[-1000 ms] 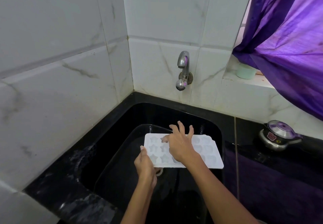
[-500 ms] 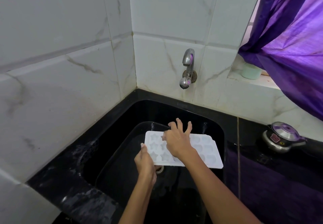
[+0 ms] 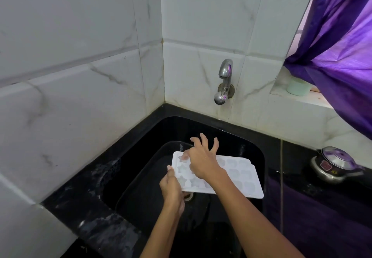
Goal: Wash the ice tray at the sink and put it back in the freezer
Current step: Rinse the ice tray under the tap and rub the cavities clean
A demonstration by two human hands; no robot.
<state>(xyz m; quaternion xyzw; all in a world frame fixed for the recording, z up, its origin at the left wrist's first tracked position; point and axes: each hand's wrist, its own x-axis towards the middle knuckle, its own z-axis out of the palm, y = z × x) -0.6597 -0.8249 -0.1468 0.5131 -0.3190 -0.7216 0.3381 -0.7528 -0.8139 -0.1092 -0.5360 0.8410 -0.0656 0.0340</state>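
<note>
A white ice tray (image 3: 239, 177) with star and heart moulds is held flat over the black sink (image 3: 211, 129). My left hand (image 3: 172, 189) grips its near left edge, thumb on top. My right hand (image 3: 201, 160) rests on the tray's far left part, fingers spread, with a fingertip in a corner mould. The steel tap (image 3: 224, 82) on the tiled wall sits above and behind the tray; no water runs from it. The freezer is out of view.
A small steel pot with a lid (image 3: 334, 165) stands on the black counter to the right. A purple curtain (image 3: 342, 52) hangs at the upper right over a ledge with a pale green cup (image 3: 298, 86). White tiled walls close the left and back.
My right hand has shifted toward the tray's far left corner. The tray and my left hand stay about where they were.
</note>
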